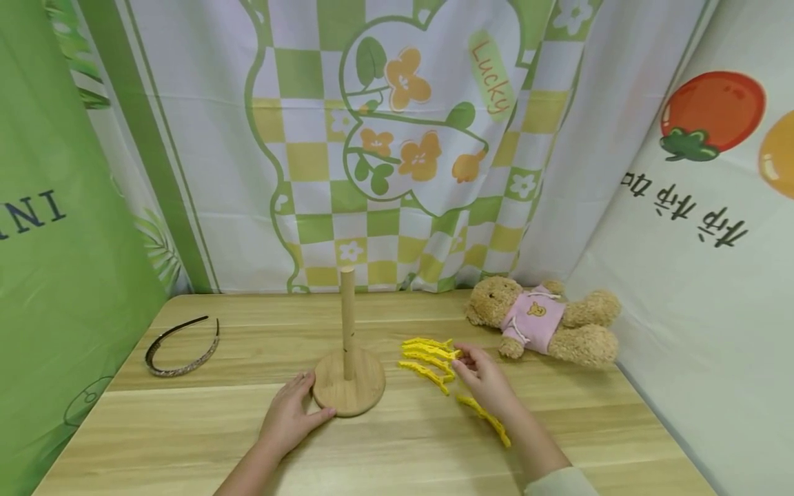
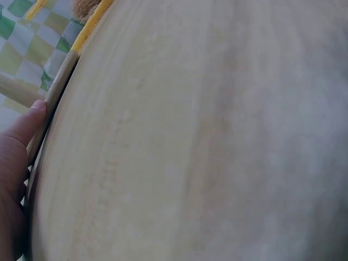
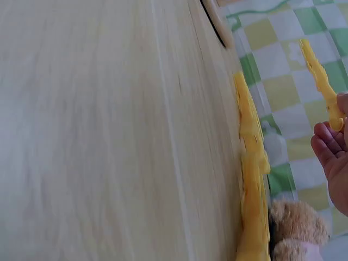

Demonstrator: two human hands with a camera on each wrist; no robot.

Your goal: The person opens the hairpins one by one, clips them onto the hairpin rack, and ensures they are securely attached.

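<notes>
Yellow hair clips (image 1: pixel 429 358) lie fanned on the tabletop (image 1: pixel 186 427) just right of the wooden stand (image 1: pixel 348 372), one more (image 1: pixel 485 417) partly under the right forearm; the right hand (image 1: pixel 486 379) pinches one clip's end, seemingly the pick-up step, so next would likely be lifting it clear. Left hand (image 1: pixel 289 415), fingers relaxed and gripping nothing, rests against the stand's round base, steadying it.

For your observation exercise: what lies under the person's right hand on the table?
Under the right hand lie yellow hair clips; its fingers pinch one. Another clip runs beneath the wrist, partly covered. Anything directly under the palm is hidden.
</notes>
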